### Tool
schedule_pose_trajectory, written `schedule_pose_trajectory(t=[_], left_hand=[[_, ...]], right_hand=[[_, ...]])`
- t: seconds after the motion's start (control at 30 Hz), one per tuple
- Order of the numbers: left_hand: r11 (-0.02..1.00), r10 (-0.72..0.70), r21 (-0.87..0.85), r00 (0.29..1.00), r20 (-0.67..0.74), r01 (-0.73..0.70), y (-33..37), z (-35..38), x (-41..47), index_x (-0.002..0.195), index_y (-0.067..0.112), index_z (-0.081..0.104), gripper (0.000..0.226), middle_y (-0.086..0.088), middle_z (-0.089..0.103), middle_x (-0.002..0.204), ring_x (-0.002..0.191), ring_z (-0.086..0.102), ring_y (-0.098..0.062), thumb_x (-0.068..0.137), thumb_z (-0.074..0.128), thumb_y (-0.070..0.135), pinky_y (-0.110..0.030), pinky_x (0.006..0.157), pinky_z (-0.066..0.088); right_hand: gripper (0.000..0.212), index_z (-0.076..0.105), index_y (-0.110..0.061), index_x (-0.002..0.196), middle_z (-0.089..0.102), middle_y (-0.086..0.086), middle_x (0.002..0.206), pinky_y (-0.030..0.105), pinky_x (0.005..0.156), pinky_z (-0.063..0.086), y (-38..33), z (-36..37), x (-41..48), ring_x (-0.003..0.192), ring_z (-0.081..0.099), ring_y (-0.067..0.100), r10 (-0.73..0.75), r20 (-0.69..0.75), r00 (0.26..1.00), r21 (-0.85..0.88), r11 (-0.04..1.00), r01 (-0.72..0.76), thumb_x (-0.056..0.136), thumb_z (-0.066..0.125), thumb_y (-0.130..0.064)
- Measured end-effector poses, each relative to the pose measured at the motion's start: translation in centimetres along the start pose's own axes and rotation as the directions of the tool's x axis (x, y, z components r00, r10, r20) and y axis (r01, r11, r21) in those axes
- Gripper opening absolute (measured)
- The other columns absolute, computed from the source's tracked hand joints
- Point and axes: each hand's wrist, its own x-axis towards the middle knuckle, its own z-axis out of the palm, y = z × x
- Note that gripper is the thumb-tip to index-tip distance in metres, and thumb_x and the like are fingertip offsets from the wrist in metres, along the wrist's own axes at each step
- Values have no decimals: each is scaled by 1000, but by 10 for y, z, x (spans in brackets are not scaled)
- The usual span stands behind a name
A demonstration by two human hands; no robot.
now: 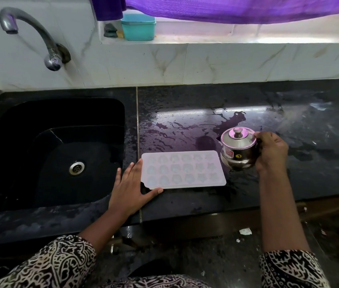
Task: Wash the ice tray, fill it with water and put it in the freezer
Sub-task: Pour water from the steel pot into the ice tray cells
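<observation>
Ice tray [183, 169] lies flat on the wet black counter [289, 121] just right of the sink [50, 142], its long axis running left to right, its moulded cavities facing up. Left hand [131, 183] rests flat with straight fingers along the tray's left end, thumb against its near edge. Right hand [271, 150], reaching in from the near right, curls its fingers round a small lidded steel pot [238, 148] just beside the tray's far right corner.
</observation>
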Motion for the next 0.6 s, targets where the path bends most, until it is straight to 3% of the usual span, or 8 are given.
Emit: schedule_pose_trajectory(t=[0.23,0.6], left_hand=[[1000,3,-7,1000,0,-3,1,-1,1,156,17,10,123,3,22,161,149,11,-15,64,7,98,-43,120,-3],[1000,5,-13,1000,5,-5,2,-3,0,156,17,7,118,3,19,161,150,9,-15,67,14,94,-42,119,-6]], right_hand=[[29,47,-11,57,49,-10,39,15,43,37,8,6,-4,39,42,5,-7,45,999,-22,1000,8,78,58,6],[35,42,-13,53,41,-7,43,19,48,37,44,62,-43,48,37,9,73,286,955,-148,989,-32,79,57,5]])
